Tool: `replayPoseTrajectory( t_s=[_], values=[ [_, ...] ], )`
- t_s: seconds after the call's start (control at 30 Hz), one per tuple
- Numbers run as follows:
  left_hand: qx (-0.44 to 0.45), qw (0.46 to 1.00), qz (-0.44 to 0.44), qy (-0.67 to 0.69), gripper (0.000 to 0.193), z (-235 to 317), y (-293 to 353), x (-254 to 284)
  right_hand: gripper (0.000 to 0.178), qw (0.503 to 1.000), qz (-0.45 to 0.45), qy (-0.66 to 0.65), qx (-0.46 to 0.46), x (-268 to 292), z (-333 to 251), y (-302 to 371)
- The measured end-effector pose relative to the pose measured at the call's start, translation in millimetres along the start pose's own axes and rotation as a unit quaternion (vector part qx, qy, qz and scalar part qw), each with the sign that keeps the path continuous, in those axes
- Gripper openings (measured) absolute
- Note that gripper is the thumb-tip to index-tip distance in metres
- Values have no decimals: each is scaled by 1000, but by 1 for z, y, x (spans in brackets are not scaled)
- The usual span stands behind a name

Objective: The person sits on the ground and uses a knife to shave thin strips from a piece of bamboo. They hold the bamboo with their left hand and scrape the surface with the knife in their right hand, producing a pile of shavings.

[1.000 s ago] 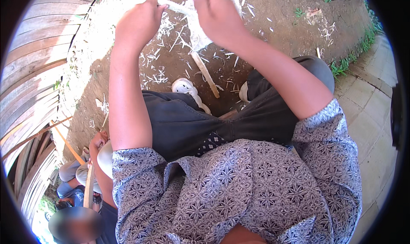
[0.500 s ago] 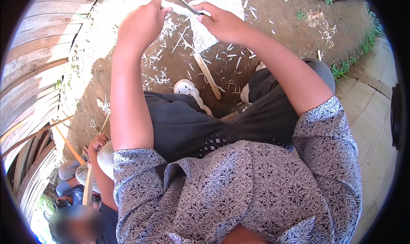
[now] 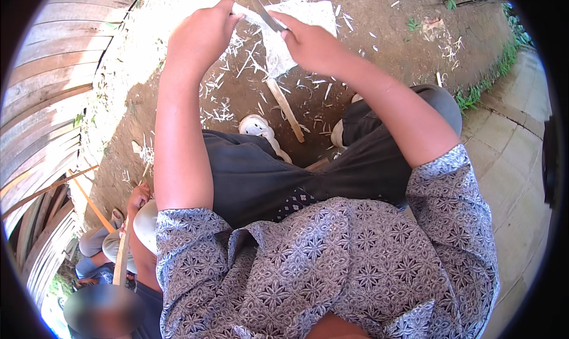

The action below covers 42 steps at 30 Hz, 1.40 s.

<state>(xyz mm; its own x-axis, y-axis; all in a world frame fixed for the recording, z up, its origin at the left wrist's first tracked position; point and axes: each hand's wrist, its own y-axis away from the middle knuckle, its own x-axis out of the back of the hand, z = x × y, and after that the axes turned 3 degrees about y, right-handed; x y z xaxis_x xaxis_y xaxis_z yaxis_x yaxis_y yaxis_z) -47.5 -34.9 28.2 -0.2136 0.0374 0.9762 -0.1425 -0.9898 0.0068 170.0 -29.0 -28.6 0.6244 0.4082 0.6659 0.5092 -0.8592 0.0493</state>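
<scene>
Near the top of the view, my left hand [image 3: 201,35] is closed around a pale, whitish strip [image 3: 246,12] that looks like wood. To its right, my right hand [image 3: 309,42] grips a knife [image 3: 265,10] by the handle, its blade pointing up and left beside the strip. Below both hands lies a flat white piece [image 3: 305,29] on the ground; its material is too bright to make out. A wooden stick [image 3: 285,109] reaches from its lower edge toward my feet. The knife's handle is mostly hidden in my fist.
Wood shavings [image 3: 219,105] litter the brown dirt ground. A white shoe [image 3: 256,125] shows between the stick and my leg. At lower left sits another person, a hand [image 3: 140,195] on a stick, beside a plank wall [image 3: 53,60]. Paving [image 3: 504,155] lies at right.
My right hand and the knife have shifted slightly right and toward me, and the blade has turned a little more upright. My left hand has moved slightly right with the strip.
</scene>
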Motion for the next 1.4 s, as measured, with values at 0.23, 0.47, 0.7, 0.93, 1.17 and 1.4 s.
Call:
replayPoseTrajectory(
  t_s=[0.23, 0.47, 0.7, 0.93, 1.17, 1.4],
  values=[
    [17, 1000, 2, -8, 30, -1, 2, 0, 40, 999, 37, 20, 6, 21, -8, -7],
    [28, 1000, -12, -3, 29, -5, 4, 3, 46, 999, -7, -15, -29, 40, -31, -13],
    [23, 1000, -13, -6, 29, 2, 1, 3, 53, 997, -71, 33, 3, -1, 2, -5],
    [34, 999, -5, 0, 30, -4, 5, 5, 46, 994, 96, -53, -26, 30, -40, -13],
    [48, 998, -31, 6, 32, 3, 1, 6, 49, 997, -64, -2, -46, 16, -3, -16],
    [36, 999, -17, -2, 30, 3, -1, 0, 58, 998, -47, 50, 15, -27, 35, -2]
  ],
)
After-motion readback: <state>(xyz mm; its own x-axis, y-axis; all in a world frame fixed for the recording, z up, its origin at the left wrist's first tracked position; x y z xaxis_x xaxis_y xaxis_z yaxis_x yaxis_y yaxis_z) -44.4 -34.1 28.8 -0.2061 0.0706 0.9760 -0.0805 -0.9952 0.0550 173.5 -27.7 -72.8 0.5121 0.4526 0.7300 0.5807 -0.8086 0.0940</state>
